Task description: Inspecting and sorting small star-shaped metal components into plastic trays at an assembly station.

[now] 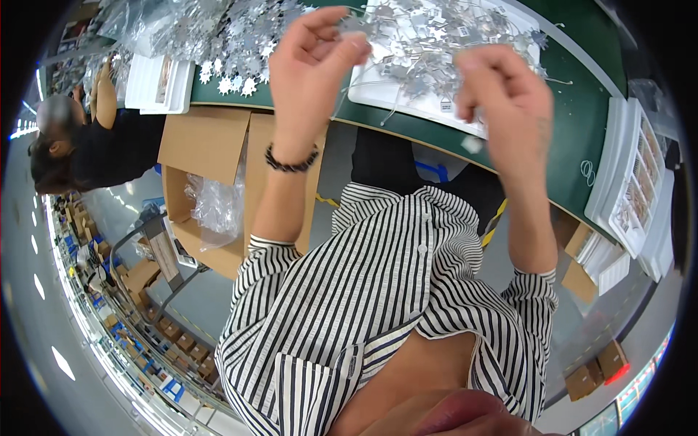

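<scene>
Star (354,26), silvery, pinched between left hand (314,69) thumb and fingers, just above near edge of white tray (436,109). Tray heaped with more silver stars and thin strings. Right hand (505,98) over tray's near edge, fingers curled in; what it grips cannot be told. Beaded bracelet (291,164) on left wrist. Open carton (207,189) left of tray, below green table (574,167).

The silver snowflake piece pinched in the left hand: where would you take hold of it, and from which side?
The silver snowflake piece is thin and flat with pointed arms, so pinch it across its two flat faces near the centre, as the left hand does with thumb and forefinger. Come from the edge facing the person, clear of the tangled pile on the white tray.
</scene>
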The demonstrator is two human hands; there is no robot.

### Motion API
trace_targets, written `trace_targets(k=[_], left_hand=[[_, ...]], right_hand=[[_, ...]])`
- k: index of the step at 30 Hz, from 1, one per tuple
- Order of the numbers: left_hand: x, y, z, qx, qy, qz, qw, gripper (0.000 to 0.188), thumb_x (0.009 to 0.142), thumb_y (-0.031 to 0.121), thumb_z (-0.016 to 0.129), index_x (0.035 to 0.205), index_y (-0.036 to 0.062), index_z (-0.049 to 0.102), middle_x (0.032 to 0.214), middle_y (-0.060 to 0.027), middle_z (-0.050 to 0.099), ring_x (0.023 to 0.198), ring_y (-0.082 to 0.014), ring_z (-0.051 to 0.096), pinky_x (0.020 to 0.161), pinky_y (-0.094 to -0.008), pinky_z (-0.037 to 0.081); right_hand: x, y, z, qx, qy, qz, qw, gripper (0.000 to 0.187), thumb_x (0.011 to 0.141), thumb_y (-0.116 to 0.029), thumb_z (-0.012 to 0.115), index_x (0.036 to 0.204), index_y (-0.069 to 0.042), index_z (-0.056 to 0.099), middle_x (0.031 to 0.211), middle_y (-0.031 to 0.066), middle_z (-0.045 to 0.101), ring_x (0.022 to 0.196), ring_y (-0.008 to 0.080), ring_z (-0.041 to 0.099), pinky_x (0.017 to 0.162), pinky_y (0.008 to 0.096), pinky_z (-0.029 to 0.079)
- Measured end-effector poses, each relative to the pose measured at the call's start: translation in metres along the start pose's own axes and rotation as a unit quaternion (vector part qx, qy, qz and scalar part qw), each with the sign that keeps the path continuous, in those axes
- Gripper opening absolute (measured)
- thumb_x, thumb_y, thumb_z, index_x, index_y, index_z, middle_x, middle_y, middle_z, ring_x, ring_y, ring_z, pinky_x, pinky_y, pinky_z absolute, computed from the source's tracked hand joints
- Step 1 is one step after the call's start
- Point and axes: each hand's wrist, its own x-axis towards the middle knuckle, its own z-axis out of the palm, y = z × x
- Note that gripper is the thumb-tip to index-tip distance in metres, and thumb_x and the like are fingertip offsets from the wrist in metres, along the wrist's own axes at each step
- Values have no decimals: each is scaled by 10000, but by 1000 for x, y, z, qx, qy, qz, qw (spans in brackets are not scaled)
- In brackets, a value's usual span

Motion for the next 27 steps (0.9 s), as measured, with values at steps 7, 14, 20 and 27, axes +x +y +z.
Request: trace_targets(k=[7, 14, 20, 27], left_hand=[[-30, 17, 44, -90, -12, 19, 996, 355, 884, -82, 697, 1223, -31, 605, 1032, -136, 676, 896, -171, 694, 792, -240, 583], [-35, 14, 54, -112, -5, 46, 993, 322, 905, -65, 690, 1214, -28, 606, 1055, -122, 664, 899, -154, 686, 805, -237, 579], [-36, 13, 52, -81, -10, 68, 994, 310, 897, -62, 694, 1196, -21, 621, 1066, -106, 661, 891, -142, 665, 799, -234, 573], [-32, 7, 42, -4, -39, 97, 995, 290, 884, -56, 701, 1166, -10, 647, 1063, -87, 662, 886, -133, 638, 776, -232, 557]], right_hand=[[2, -3, 22, 69, -37, 17, 997, 118, 961, -120, 645, 951, -11, 690, 599, 3, 543, 507, 88, 478, 491, 203, 374], [-1, 0, 15, 138, -69, 59, 986, 121, 964, -123, 636, 938, -15, 685, 606, 3, 517, 505, 87, 465, 490, 197, 361], [-2, -2, 16, 124, -74, 68, 987, 118, 962, -121, 630, 927, -21, 683, 608, -10, 509, 501, 71, 442, 485, 196, 340], [0, -2, 15, 12, -29, -6, 999, 82, 930, -84, 643, 877, -25, 667, 599, -31, 501, 504, 57, 400, 481, 203, 312]])
